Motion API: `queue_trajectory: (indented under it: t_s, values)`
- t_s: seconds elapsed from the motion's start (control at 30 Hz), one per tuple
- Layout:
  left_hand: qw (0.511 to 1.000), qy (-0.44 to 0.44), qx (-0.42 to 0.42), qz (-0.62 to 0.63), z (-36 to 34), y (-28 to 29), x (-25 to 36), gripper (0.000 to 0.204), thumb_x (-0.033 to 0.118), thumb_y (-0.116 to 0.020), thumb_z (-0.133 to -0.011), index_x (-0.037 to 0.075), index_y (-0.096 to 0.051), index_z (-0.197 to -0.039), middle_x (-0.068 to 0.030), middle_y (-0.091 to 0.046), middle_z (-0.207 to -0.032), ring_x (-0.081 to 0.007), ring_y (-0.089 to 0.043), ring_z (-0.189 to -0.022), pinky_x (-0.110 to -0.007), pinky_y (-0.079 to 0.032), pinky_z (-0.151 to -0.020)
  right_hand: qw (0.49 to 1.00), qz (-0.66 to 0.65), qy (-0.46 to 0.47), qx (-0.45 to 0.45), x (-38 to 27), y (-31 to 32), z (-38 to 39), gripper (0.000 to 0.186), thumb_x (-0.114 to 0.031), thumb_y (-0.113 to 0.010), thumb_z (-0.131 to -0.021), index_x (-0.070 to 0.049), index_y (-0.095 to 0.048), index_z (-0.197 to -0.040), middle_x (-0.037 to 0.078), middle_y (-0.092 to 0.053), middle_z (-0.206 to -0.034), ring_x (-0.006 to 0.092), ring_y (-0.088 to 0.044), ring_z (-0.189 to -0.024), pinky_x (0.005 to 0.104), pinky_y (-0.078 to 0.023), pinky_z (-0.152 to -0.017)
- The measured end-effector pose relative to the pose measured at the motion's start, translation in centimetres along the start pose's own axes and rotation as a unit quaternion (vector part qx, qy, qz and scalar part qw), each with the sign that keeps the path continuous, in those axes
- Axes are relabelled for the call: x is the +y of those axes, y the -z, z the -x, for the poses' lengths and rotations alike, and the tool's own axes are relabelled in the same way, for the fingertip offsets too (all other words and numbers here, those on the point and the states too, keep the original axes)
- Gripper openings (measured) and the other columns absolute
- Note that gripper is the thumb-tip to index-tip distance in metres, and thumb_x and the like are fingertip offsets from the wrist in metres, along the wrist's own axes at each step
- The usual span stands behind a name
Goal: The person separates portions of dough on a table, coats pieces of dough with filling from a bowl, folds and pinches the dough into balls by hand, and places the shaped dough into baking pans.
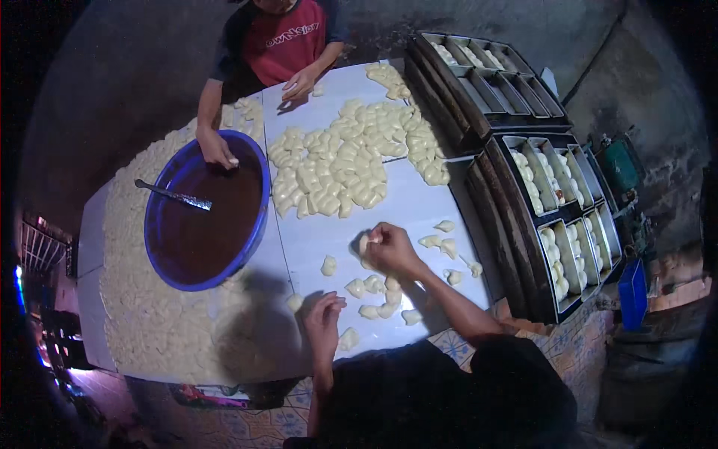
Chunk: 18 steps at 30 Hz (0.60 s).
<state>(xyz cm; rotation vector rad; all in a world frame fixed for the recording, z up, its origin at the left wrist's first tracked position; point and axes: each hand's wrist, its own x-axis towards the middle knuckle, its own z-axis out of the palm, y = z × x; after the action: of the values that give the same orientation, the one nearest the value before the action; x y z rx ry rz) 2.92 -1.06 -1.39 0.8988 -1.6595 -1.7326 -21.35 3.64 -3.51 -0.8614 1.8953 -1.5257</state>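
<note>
My right hand [394,251] is closed on a small pale dough piece [364,243] over the white table. My left hand [322,320] is low above the near edge of the table, fingers loosely extended, with nothing visible in it. A single dough piece [295,302] lies just beside its fingers. Between and below my hands are several loose dough pieces [372,284], some touching each other. More small ones [446,247] are scattered to the right of my right hand. Beyond it spreads a large cluster of dough pieces [344,161].
A blue basin [263,224] of brown filling, with a metal utensil [172,194], stands at left among many flattened-looking dough pieces [142,299]. Across the table, a person [288,41] holds one hand [215,148] over the basin. Stacked loaf pans [553,217], several holding dough, flank the right edge.
</note>
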Motion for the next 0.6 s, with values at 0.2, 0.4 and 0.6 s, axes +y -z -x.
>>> queue_trajectory:
  t_s: [0.2, 0.4, 0.6]
  values:
    - [0.855, 0.249, -0.063, 0.451, 1.6, -1.6, 1.8, 0.046, 0.036, -0.048, -0.098, 0.001, -0.046, -0.128, -0.0151, -0.060, -0.111, -0.0271, -0.060, -0.102, -0.035, -0.052, -0.086, 0.948, 0.095, 0.198, -0.229, -8.2, -1.4, 10.7, 0.027, -0.006, -0.069, -0.077, -0.003, -0.063, -0.103, 0.012, -0.052, -0.117, 0.0271, -0.054, -0.109, 0.0357, -0.046, -0.091]
    - [0.889, 0.248, -0.019, 0.385, 1.5, -0.7, -1.9, 0.032, 0.027, -0.050, -0.098, 0.001, -0.053, -0.116, -0.0130, -0.062, -0.101, -0.0243, -0.062, -0.093, -0.037, -0.052, -0.081, 0.965, 0.015, 0.148, -0.214, -8.9, -2.6, 14.7, 0.035, -0.017, -0.068, -0.085, -0.002, -0.060, -0.116, 0.015, -0.047, -0.128, 0.0316, -0.047, -0.121, 0.0410, -0.041, -0.101]
    - [0.825, 0.263, -0.053, 0.498, 1.8, -2.5, 3.0, 0.034, 0.026, -0.045, -0.099, -0.001, -0.053, -0.118, -0.0141, -0.058, -0.117, -0.0273, -0.055, -0.112, -0.039, -0.043, -0.097, 0.988, 0.074, 0.087, -0.108, -4.2, -5.1, 16.3, 0.029, -0.007, -0.066, -0.081, -0.005, -0.064, -0.110, 0.014, -0.058, -0.107, 0.0256, -0.057, -0.094, 0.0354, -0.048, -0.081]
